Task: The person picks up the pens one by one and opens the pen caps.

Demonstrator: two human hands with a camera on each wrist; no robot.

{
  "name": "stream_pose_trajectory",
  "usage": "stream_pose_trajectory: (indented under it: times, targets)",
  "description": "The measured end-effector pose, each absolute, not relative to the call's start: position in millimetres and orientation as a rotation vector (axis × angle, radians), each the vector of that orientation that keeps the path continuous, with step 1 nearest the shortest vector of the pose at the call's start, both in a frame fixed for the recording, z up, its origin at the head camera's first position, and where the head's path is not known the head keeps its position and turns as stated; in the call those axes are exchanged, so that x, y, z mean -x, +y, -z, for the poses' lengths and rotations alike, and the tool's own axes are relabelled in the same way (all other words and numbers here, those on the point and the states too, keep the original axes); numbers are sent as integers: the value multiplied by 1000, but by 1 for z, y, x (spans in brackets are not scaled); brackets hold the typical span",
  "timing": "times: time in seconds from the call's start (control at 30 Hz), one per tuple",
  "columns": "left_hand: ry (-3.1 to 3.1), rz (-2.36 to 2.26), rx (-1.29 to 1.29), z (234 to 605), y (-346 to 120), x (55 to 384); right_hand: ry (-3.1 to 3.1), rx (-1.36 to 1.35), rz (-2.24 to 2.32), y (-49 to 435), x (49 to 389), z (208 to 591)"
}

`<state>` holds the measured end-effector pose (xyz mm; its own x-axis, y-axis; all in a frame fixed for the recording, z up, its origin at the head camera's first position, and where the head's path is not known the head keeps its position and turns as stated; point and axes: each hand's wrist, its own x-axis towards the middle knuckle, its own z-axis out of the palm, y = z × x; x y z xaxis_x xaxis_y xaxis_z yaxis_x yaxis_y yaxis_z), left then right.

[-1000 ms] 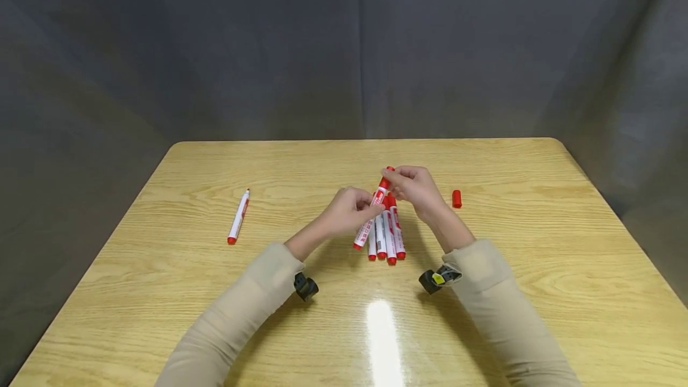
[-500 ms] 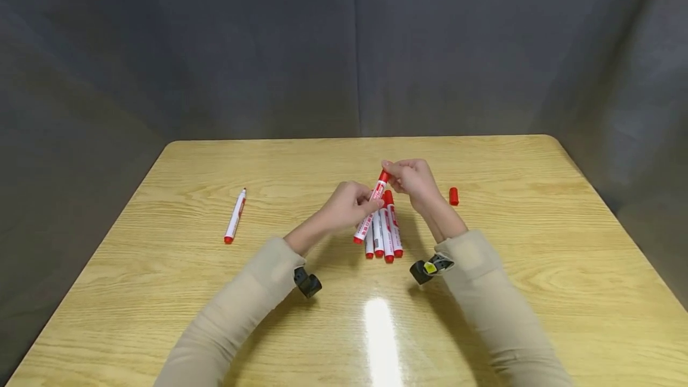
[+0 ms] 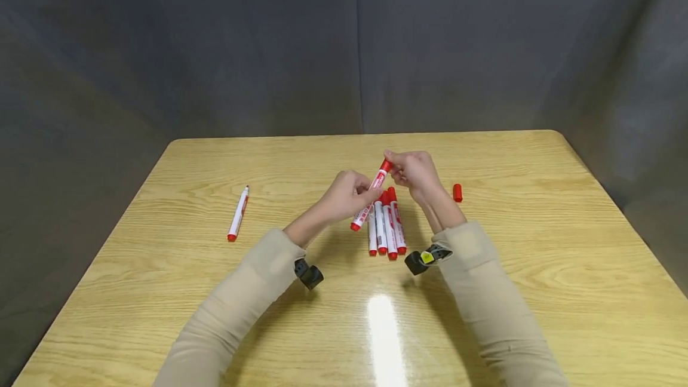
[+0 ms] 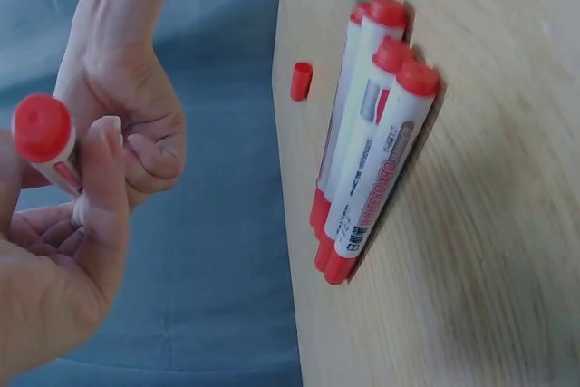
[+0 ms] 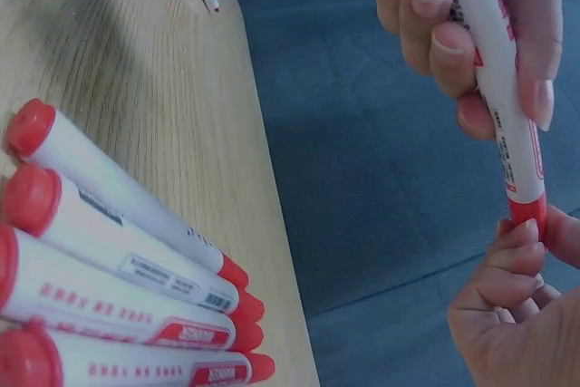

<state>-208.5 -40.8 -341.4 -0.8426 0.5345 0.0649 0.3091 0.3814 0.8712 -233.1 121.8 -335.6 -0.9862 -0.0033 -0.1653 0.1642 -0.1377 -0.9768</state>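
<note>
A white whiteboard marker [image 3: 361, 218] with red ends hangs tilted over the table between both hands. My left hand [image 3: 346, 197] grips its barrel between thumb and fingers. On its red cap [image 5: 530, 212], at the far upper end, the thumb and fingers of my right hand [image 3: 418, 173] pinch. The cap sits against the barrel, with no tip showing. Just below lie several capped whiteboard markers [image 3: 388, 226] side by side, their caps pointing away from me. The left wrist view shows the held marker end-on, at its red butt [image 4: 43, 128].
An uncapped marker [image 3: 238, 215] lies at the left, its dark tip pointing away. A loose red cap [image 3: 457, 193] rests right of my right hand. The wooden table [image 3: 177, 291] ends at a dark curtain [image 3: 269, 46].
Both hands have risen slightly and moved away from me with the marker, uncovering more of the markers below. My right hand still holds the cap end, its wrist turned a little.
</note>
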Motion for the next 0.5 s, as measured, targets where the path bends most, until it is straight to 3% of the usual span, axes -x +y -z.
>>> stream_pose_trajectory:
  times: [0.5]
  targets:
    - [2354, -1525, -685, 333, -39, 201, 1926, -134, 2438, 125, 229, 332]
